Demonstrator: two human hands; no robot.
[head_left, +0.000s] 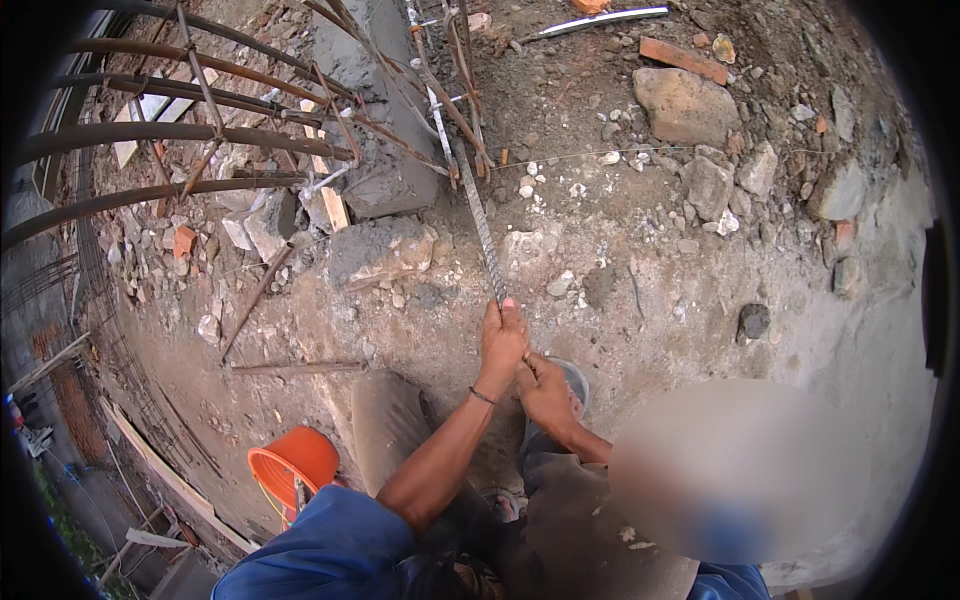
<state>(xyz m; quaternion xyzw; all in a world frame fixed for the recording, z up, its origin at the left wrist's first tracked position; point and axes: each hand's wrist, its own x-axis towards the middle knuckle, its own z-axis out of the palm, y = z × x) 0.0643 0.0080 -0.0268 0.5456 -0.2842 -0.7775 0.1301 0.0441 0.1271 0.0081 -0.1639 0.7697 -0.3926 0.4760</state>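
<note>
A long ribbed steel rebar rod (481,224) runs from the top of the view down to my hands. My left hand (504,345) is wrapped around its near end, the thumb pointing away from me along the bar. Just below and to the right, my right hand (548,393) is closed on the same rod, close against the left. Whitish marks cover the rod's far part, where it passes beside thinner rusty bars (462,95). My right hand covers the rod's near tip.
A concrete beam (385,170) with rusty bars (240,137) jutting left lies ahead. An orange bucket (310,453) stands near my left leg. A large stone (686,106), a brick piece (684,60) and rubble lie ahead right. A thin string (600,153) crosses the ground. A blurred patch hides the lower right.
</note>
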